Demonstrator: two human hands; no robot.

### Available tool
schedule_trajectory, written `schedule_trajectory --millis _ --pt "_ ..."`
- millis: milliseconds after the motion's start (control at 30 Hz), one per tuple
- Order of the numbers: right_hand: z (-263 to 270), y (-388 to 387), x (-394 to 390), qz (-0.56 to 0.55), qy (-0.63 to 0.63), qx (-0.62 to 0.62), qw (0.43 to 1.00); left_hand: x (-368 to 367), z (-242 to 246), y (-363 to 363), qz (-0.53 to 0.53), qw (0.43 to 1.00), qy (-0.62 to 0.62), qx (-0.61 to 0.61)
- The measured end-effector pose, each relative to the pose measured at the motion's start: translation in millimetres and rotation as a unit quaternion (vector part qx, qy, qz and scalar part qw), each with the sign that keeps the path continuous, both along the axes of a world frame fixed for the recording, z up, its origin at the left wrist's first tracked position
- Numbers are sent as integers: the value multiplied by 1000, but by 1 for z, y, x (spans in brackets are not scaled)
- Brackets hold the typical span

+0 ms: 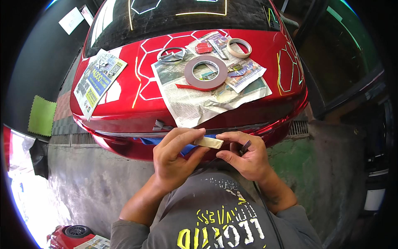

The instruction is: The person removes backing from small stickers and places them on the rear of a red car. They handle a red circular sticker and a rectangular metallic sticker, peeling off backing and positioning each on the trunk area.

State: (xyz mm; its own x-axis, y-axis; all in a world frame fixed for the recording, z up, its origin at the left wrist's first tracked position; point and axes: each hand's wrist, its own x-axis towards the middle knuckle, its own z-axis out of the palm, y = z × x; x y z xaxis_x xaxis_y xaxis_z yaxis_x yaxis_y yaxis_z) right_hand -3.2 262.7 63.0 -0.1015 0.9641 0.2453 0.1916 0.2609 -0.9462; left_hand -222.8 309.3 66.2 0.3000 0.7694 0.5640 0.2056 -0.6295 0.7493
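Between thumb and fingers, my left hand [174, 158] grips a small cream-coloured block [210, 142], its right end close to my other hand. My right hand [248, 154] has a small dark piece [245, 147] tucked in its curled fingers; whether its fingertips touch the block is not plain. Both hands are just before the rear edge of a red car's trunk lid [127, 109]. On newspaper [183, 109] upon the lid lie a roll of red-backed double-sided tape [190, 74], a roll of masking tape [230, 49], a chrome oval emblem [171, 57] and a red round piece [203, 47].
A folded newspaper [99, 84] with small chrome letters lies at the lid's left. A three-diamond emblem [161, 125] sits on the car's rear, with blue cloth [150, 140] below it. A black cable [269, 214] runs along my shirt. A red toy-like car [67, 236] stands lower left.
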Motion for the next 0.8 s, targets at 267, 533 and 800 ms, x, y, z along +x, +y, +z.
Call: schedule_trajectory --millis 267,533,800 --pt "-15 -3 7 -7 -16 110 994 10 -8 -18 -94 986 54 -126" --pt "-15 -16 -13 -60 142 -16 988 -17 -65 -12 -376 669 -386 -511" --pt "-6 2 -80 -19 116 -75 990 -72 -58 20 -403 666 -351 -521"
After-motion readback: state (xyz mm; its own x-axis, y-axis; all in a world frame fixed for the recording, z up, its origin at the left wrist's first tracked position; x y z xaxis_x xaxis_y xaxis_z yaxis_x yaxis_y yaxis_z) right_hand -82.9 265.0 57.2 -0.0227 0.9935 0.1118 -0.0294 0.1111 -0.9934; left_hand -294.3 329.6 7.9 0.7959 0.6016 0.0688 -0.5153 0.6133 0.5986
